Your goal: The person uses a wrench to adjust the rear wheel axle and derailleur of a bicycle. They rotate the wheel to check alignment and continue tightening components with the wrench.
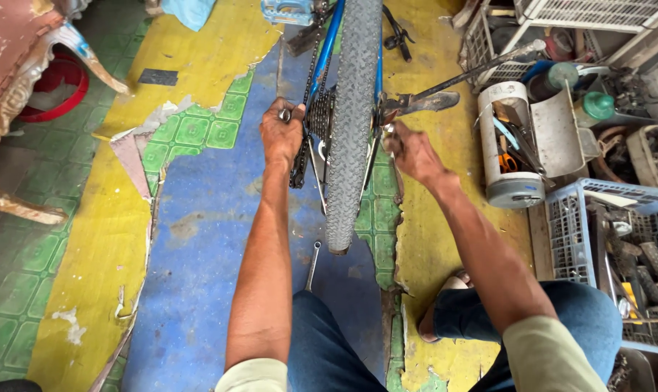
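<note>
Rear wheel (352,123) stands at 12 o'clock w/ left hand (282,134) closed on the axle end by the chain (300,156), right hand (409,149) gripping opp. side; chain could likely pinch fingers if wheel slips.

We are looking down on a worn floor (198,239) of peeling yellow, blue and green (daylight falling evenly), crates (598,239) crowding three o'clock.

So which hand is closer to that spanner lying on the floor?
Left. The left hand is at the chain side, above the spanner; the right hand is across the tyre, farther off.
</note>
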### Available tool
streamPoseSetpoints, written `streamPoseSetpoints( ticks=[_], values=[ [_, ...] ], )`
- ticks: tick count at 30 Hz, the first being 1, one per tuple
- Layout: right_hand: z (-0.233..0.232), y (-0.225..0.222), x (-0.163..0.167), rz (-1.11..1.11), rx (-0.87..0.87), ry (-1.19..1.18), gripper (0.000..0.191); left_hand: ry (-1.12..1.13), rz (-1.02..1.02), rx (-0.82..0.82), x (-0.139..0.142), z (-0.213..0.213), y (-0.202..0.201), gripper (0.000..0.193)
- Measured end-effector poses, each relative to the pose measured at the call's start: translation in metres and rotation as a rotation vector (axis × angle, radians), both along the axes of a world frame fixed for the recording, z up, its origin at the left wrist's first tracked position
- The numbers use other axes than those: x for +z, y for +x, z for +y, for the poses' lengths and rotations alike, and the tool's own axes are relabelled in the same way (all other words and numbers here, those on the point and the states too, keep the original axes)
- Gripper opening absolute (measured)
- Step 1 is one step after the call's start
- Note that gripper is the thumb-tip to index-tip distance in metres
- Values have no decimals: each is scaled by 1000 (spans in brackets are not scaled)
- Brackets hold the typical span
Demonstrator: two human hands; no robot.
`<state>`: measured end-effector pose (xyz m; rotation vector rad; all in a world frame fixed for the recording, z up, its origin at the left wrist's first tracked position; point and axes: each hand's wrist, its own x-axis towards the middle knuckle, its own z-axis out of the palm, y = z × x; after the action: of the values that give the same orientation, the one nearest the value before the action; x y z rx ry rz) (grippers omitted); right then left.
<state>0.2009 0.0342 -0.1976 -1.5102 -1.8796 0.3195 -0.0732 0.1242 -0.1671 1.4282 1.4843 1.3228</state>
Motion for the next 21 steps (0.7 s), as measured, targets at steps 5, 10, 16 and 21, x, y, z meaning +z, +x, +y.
streamPoseSetpoints(
  ticks=[5,10,16,21],
  values=[
    [45,5,-19,-56,30,267,34,-79,28,35,3,0,-4,18],
    [57,13,-23,-18,-4,351,38,-67,16,24,2,2,2,18],
    [53,8,-2,-15,29,363,29,-58,14,41,-5,5,-2,19],
    [32,8,10,-141,20,285,28,-86,18,36,-11,8,0,19]
  ],
)
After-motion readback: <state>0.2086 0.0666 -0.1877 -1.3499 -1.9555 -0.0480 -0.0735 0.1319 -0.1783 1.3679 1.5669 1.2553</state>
